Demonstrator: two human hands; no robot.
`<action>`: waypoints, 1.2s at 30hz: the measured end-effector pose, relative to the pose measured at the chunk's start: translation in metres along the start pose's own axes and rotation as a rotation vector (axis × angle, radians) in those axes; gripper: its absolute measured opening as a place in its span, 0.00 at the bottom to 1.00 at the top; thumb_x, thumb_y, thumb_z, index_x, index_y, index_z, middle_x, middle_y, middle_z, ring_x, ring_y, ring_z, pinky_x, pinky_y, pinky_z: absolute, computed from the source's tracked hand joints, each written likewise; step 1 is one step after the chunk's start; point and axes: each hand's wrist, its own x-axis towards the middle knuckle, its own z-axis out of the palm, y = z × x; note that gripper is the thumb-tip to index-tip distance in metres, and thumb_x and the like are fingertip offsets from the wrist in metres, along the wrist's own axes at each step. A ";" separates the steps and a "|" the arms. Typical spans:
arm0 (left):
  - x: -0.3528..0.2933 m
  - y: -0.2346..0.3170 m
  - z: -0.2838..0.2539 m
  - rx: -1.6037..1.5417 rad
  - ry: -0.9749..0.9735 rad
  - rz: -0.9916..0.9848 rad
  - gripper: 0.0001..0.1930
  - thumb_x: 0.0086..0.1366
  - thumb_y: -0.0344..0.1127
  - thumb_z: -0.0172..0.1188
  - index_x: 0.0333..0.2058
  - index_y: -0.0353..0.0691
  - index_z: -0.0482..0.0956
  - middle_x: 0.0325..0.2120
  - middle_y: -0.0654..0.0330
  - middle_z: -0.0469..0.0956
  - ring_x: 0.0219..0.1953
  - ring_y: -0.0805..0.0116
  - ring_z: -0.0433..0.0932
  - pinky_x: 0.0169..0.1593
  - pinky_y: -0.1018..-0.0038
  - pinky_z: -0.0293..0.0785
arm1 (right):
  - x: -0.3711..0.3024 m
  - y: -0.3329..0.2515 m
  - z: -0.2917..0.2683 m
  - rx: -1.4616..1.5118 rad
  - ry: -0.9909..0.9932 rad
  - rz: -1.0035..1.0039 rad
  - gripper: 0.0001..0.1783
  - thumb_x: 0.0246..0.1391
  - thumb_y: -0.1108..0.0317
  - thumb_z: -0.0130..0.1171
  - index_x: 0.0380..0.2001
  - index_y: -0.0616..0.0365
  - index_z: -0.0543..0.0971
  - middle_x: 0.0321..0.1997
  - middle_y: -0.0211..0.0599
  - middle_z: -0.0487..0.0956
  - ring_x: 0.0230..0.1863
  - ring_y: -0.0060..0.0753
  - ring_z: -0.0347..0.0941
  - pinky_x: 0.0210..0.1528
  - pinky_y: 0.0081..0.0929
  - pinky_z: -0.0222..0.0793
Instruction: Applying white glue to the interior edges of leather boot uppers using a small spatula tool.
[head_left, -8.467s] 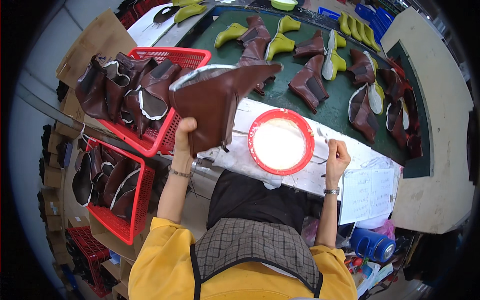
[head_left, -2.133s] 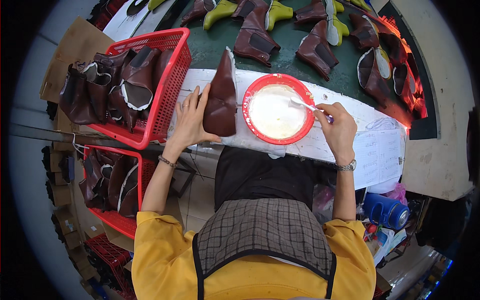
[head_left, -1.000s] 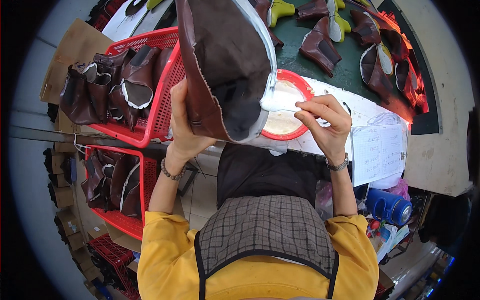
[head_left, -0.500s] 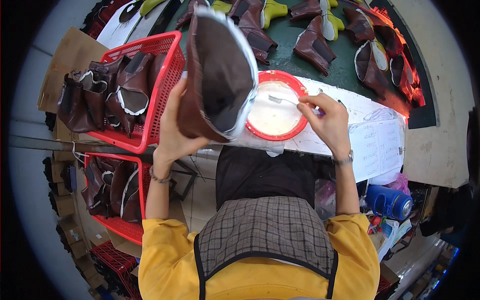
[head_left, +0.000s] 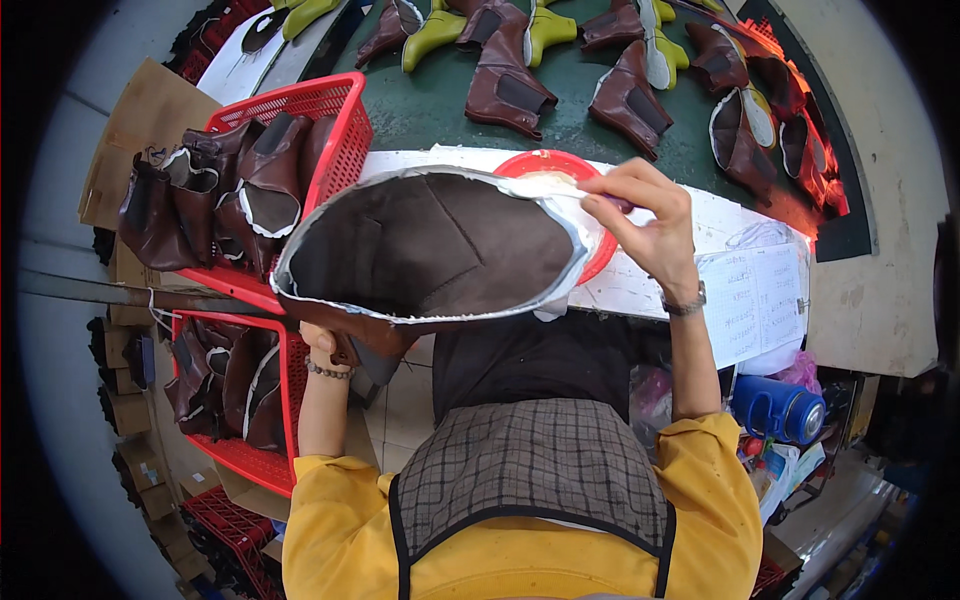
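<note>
A brown leather boot upper [head_left: 430,250] lies sideways in front of me, its open sole side facing up and rimmed with a pale edge. My left hand [head_left: 322,345] holds it from below, most of the fingers hidden behind the leather. Between the fingers of my right hand [head_left: 645,215] is a small brush, like a toothbrush, its purple handle [head_left: 618,203] partly covered. The brush reaches the upper's far right edge; its bristles are hard to make out. Partly behind the upper sits a red round tub [head_left: 598,262] with whitish paste in it.
Red baskets of brown boot uppers [head_left: 345,110] [head_left: 293,400] stand at the left. Several boot uppers [head_left: 510,90] and yellow-green shoe lasts [head_left: 425,45] lie on the green table. A written sheet [head_left: 745,305] and a blue flask [head_left: 780,408] are at the right.
The boot upper has turned from upright to sideways, covering part of the tub. My right hand has lifted the brush from over the paste to the upper's edge.
</note>
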 end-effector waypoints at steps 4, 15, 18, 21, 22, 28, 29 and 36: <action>0.012 0.007 -0.003 -0.036 -0.026 0.007 0.58 0.46 0.42 0.75 0.72 0.27 0.52 0.66 0.34 0.65 0.66 0.44 0.71 0.60 0.53 0.78 | -0.020 0.000 -0.010 0.003 0.030 0.113 0.07 0.52 0.75 0.71 0.37 0.59 0.89 0.32 0.33 0.83 0.29 0.20 0.76 0.31 0.20 0.70; 0.059 -0.001 0.055 -0.138 -0.050 0.007 0.57 0.47 0.44 0.75 0.71 0.27 0.53 0.65 0.34 0.65 0.65 0.43 0.72 0.58 0.52 0.79 | 0.038 -0.010 -0.007 -0.013 -0.142 -0.252 0.07 0.51 0.68 0.74 0.35 0.52 0.90 0.30 0.28 0.84 0.31 0.23 0.76 0.42 0.25 0.61; 0.073 -0.003 0.071 -0.164 -0.054 0.011 0.57 0.47 0.44 0.75 0.71 0.26 0.53 0.65 0.34 0.66 0.65 0.43 0.72 0.58 0.52 0.80 | 0.048 -0.013 -0.012 -0.054 -0.207 -0.271 0.08 0.50 0.66 0.75 0.35 0.50 0.90 0.31 0.25 0.84 0.33 0.23 0.75 0.45 0.27 0.60; 0.049 -0.013 0.082 -0.186 -0.077 0.008 0.57 0.47 0.44 0.75 0.71 0.26 0.53 0.64 0.34 0.66 0.64 0.43 0.73 0.57 0.52 0.80 | 0.057 -0.020 -0.008 -0.119 -0.271 -0.308 0.09 0.47 0.68 0.75 0.35 0.51 0.90 0.31 0.26 0.82 0.35 0.25 0.75 0.47 0.27 0.60; 0.050 -0.013 0.085 -0.192 -0.088 0.006 0.57 0.47 0.45 0.74 0.71 0.26 0.53 0.64 0.34 0.66 0.64 0.43 0.73 0.57 0.52 0.80 | 0.062 -0.019 -0.002 -0.104 -0.292 -0.374 0.09 0.47 0.68 0.75 0.35 0.51 0.90 0.31 0.26 0.82 0.36 0.25 0.75 0.48 0.28 0.60; 0.062 -0.019 0.109 -0.238 -0.183 -0.031 0.56 0.48 0.45 0.74 0.70 0.26 0.54 0.64 0.33 0.66 0.64 0.42 0.73 0.56 0.51 0.81 | 0.076 -0.028 0.027 0.038 -0.321 -0.486 0.11 0.46 0.68 0.76 0.36 0.49 0.91 0.35 0.25 0.81 0.40 0.26 0.75 0.52 0.28 0.62; 0.061 -0.018 0.106 -0.248 -0.196 -0.037 0.56 0.48 0.45 0.74 0.70 0.26 0.54 0.64 0.33 0.66 0.64 0.42 0.73 0.56 0.51 0.81 | 0.074 -0.025 0.025 0.034 -0.319 -0.480 0.11 0.46 0.68 0.76 0.36 0.49 0.91 0.35 0.25 0.81 0.40 0.26 0.75 0.52 0.28 0.62; 0.066 0.012 0.053 -0.334 -0.267 -0.030 0.56 0.48 0.46 0.74 0.70 0.26 0.54 0.64 0.33 0.67 0.63 0.42 0.74 0.55 0.51 0.82 | 0.022 0.013 -0.009 0.063 -0.113 -0.210 0.09 0.48 0.71 0.75 0.36 0.51 0.90 0.35 0.28 0.84 0.37 0.24 0.77 0.50 0.27 0.64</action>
